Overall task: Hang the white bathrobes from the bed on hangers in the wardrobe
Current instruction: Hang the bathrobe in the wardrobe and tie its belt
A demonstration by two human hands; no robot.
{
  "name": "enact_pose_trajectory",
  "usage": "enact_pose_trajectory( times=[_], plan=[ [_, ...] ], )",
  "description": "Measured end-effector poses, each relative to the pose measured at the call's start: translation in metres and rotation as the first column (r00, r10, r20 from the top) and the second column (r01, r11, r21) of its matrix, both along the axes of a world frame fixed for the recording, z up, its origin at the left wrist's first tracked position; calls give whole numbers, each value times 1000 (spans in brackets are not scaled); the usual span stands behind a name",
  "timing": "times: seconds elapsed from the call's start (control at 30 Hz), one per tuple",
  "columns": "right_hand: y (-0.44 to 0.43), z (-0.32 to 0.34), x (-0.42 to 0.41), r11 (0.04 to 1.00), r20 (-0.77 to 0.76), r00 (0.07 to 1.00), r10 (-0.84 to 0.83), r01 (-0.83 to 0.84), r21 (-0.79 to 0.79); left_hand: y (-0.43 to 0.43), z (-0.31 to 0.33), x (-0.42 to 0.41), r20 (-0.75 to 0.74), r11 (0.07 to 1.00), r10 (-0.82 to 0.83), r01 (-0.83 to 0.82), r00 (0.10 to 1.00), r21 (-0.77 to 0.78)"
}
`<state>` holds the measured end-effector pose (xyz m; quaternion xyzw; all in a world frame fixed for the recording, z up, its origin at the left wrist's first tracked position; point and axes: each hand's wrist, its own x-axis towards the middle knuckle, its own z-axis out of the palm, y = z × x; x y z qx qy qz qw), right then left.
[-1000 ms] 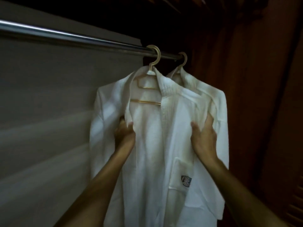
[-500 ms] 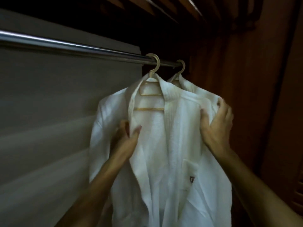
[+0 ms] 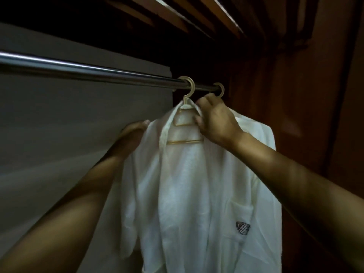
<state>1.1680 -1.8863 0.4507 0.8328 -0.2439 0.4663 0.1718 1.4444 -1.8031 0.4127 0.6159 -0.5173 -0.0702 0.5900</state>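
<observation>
A white bathrobe (image 3: 183, 194) with a dark logo on its chest pocket hangs on a cream plastic hanger (image 3: 189, 91) hooked over the metal rail (image 3: 88, 70). Behind it a second cream hanger (image 3: 220, 89) carries another white bathrobe (image 3: 262, 133), mostly hidden. My right hand (image 3: 214, 119) pinches the front robe's collar just below the hanger hook. With its fingers straight, my left hand (image 3: 134, 133) lies against the outer edge of the robe's left shoulder.
A pale grey back panel (image 3: 78, 134) fills the left of the wardrobe. Dark wooden walls (image 3: 295, 95) close in on the right, and wooden slats (image 3: 197, 14) run overhead. The rail left of the hangers carries nothing.
Both hands rose from the robe's chest. My right hand moved up and left to the collar and pinched it; my left hand slid to the left shoulder.
</observation>
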Motion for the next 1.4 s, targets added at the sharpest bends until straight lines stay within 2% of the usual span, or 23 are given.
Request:
enact_pose_trajectory(
  times=[0.07,0.17,0.3,0.37,0.43,0.5,0.57,0.63,0.7,0.8,0.83,0.9,0.97,1.13,1.3,1.33,1.4],
  plan=[
    [0,12,6,998,60,998,33,-35,46,-2,0,1,-33,999,34,-35,999,-16],
    [0,33,5,970,156,983,95,-127,208,-3,4,0,-73,989,116,-122,991,-85],
    [-5,46,19,929,160,976,151,-196,315,-13,-6,-4,-279,963,203,-243,939,-118],
    [-7,48,21,906,147,980,132,-179,382,-19,-15,-9,-305,947,253,-300,918,-119],
    [-4,49,15,885,103,986,133,-165,436,-20,-15,-14,-226,929,314,-348,922,-130],
    [2,46,3,876,54,991,124,-135,463,-18,-13,-14,-43,904,396,-398,917,-155],
    [6,35,-9,886,33,995,94,-99,453,-13,-13,-19,127,839,520,-476,845,-264],
    [4,19,-20,916,60,994,96,-112,386,-2,-15,-36,173,767,594,-488,786,-417],
    [-4,8,-33,941,65,994,91,-107,321,4,-15,-57,239,805,529,-392,815,-446],
    [-14,5,-46,936,-36,999,22,-8,351,-4,-23,-68,364,905,399,-299,842,-302],
    [-15,5,-47,933,-70,998,5,21,359,-9,-25,-66,339,912,387,-302,858,-276],
    [-15,6,-45,940,-92,996,-10,40,338,-12,-21,-70,162,922,342,-297,926,-249],
    [-15,6,-41,955,-105,994,-34,63,290,-13,-9,-91,16,921,299,-284,954,-267],
    [-19,2,-35,948,-53,999,5,12,317,-17,-16,-143,137,967,140,-105,981,-233],
    [-23,-4,-34,930,4,999,45,-43,366,-21,-34,-131,129,968,197,-173,972,-180],
    [-22,-5,-34,926,16,998,53,-55,373,-16,-35,-132,147,962,221,-190,964,-197],
    [-20,-9,-31,917,24,997,66,-71,393,-8,-39,-141,197,923,270,-195,942,-333]
  ],
)
